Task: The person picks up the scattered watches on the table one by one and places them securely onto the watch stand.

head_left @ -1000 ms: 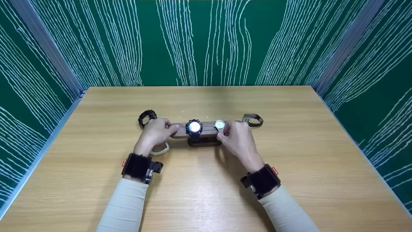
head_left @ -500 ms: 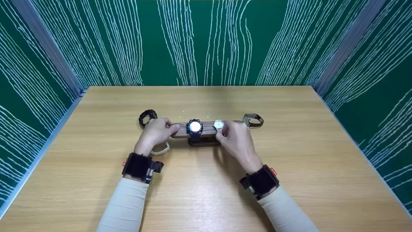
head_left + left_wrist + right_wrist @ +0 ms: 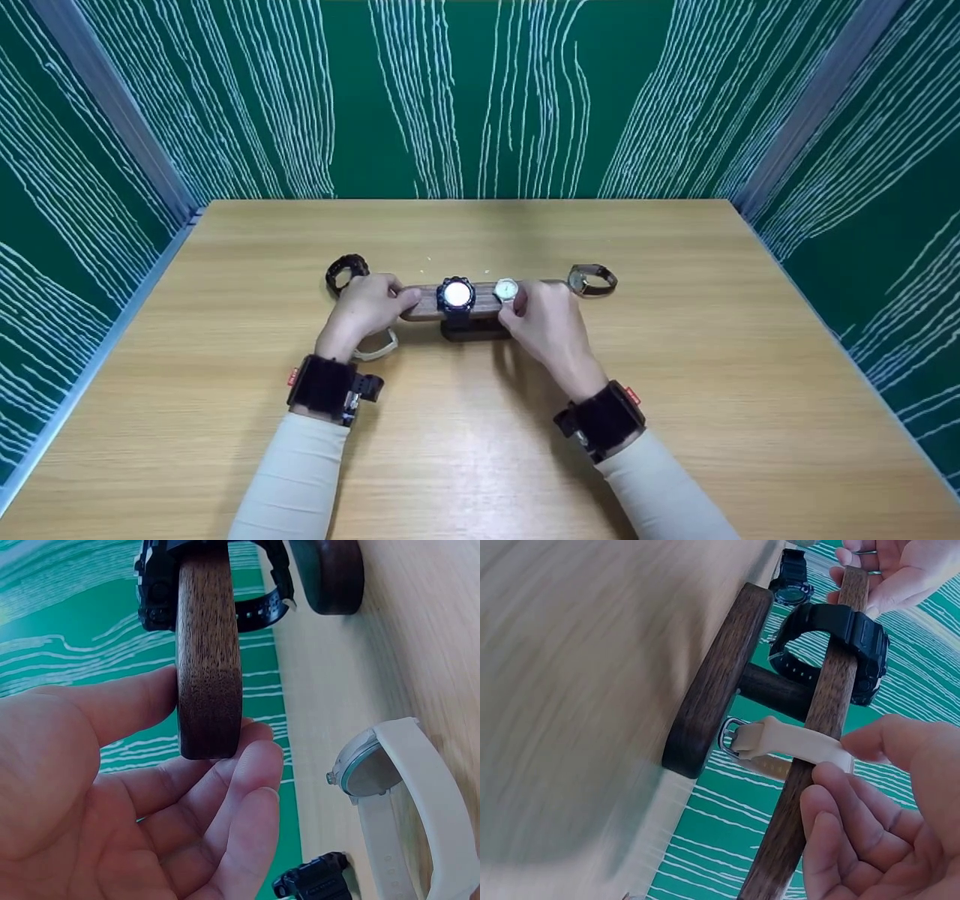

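A dark wooden watch stand (image 3: pixel 484 300) has a horizontal bar on a post, with a long base (image 3: pixel 720 682) beneath. My left hand (image 3: pixel 367 306) pinches the bar's left end, thumb on one face and fingertips on the other. Around the bar hangs a black watch (image 3: pixel 456 294) with a bright, glaring dial. To its right a white-strapped watch (image 3: pixel 506 290) is looped round the bar, its buckle (image 3: pixel 730 736) fastened. My right hand (image 3: pixel 551 319) pinches this watch by thumb and fingers near its case; the curled hand hides the bar's right part in the head view.
On the table (image 3: pixel 465 450), a second white watch (image 3: pixel 424 795) lies by my left wrist, and another black watch (image 3: pixel 346 270) behind my left hand. A dark-strapped watch (image 3: pixel 594 280) lies at the bar's right. Green walls with white lines (image 3: pixel 495 97) enclose the table.
My right hand has shifted slightly left along the bar with the white watch, narrowing its gap to the black watch. My left hand keeps its hold on the bar's end.
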Demonstrator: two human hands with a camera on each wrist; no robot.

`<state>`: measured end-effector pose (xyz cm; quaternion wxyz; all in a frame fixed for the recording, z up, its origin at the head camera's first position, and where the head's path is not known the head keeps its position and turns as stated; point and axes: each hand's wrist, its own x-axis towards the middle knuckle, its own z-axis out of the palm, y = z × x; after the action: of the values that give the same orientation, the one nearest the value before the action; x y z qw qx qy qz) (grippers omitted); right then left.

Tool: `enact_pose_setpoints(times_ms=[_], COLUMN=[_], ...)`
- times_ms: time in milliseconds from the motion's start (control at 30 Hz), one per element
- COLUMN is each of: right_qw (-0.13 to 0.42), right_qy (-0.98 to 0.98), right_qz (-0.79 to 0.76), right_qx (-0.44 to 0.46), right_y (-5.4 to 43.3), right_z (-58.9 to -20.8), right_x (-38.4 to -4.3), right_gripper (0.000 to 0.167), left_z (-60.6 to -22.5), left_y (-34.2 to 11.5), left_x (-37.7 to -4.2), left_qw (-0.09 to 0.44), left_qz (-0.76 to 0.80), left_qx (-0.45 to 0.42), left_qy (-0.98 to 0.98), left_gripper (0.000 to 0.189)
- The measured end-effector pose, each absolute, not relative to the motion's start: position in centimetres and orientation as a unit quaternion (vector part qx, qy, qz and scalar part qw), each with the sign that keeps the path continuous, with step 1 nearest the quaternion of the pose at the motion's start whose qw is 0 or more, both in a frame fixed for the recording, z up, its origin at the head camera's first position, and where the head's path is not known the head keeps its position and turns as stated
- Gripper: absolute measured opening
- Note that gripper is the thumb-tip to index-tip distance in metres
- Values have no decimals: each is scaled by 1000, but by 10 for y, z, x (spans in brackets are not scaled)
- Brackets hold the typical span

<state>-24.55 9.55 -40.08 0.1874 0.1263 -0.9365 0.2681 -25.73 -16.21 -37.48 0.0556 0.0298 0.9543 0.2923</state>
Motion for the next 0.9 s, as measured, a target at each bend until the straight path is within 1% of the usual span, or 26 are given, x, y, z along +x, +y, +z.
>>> enact_pose_setpoints(times_ms=[300, 533, 633, 900], right_qw=[166, 161, 163, 189], right_qy=[-944, -943, -942, -942], right_qz=[263, 272, 273, 254], right_qx=[110, 106, 106, 113], right_y=[90, 86, 85, 83], right_z=[-398, -396, -396, -396], right_x=[-246, -245, -246, -247], right_gripper=[15, 12, 10, 16], left_z=[-374, -375, -375, -375], left_y=[-162, -162, -162, -162], left_x=[-257, -257, -257, -257], left_qw=[53, 60, 63, 50], left_qz=[292, 294, 296, 286], left_qx=[29, 28, 28, 35], left_qy=[954, 953, 953, 956], left_gripper=[40, 40, 40, 39])
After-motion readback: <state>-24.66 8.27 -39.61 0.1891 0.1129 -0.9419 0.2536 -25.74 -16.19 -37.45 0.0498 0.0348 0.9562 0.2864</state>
